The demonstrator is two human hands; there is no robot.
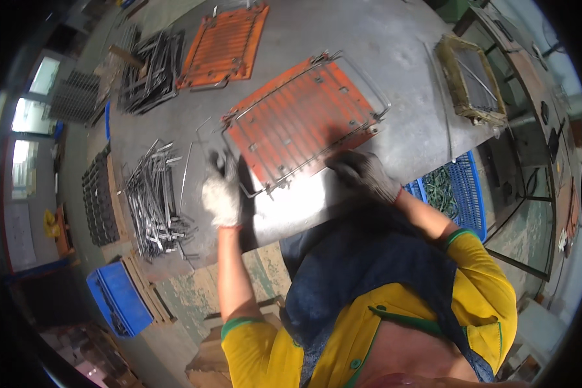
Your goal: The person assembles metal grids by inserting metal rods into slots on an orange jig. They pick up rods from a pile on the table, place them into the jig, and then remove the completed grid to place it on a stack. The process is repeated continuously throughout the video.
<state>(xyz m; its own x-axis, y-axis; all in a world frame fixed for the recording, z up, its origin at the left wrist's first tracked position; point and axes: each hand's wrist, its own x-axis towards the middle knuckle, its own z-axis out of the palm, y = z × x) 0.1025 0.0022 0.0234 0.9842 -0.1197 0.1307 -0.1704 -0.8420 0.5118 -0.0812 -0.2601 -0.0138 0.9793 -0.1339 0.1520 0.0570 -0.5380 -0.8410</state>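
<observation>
Two orange jigs point(302, 119) on the table point(401, 39) (one farther off); two rod piles point(152, 200). Left hand point(221, 191) pinches a wire frame point(343, 97); right hand point(363, 174) presses flat on the near jig; blue crate point(456, 191) holds green bits.

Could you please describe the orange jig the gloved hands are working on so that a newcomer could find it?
On the grey metal table, find the orange slatted plate nearest the person. Unlike the second orange plate farther away, a wire frame lies on it.
</observation>
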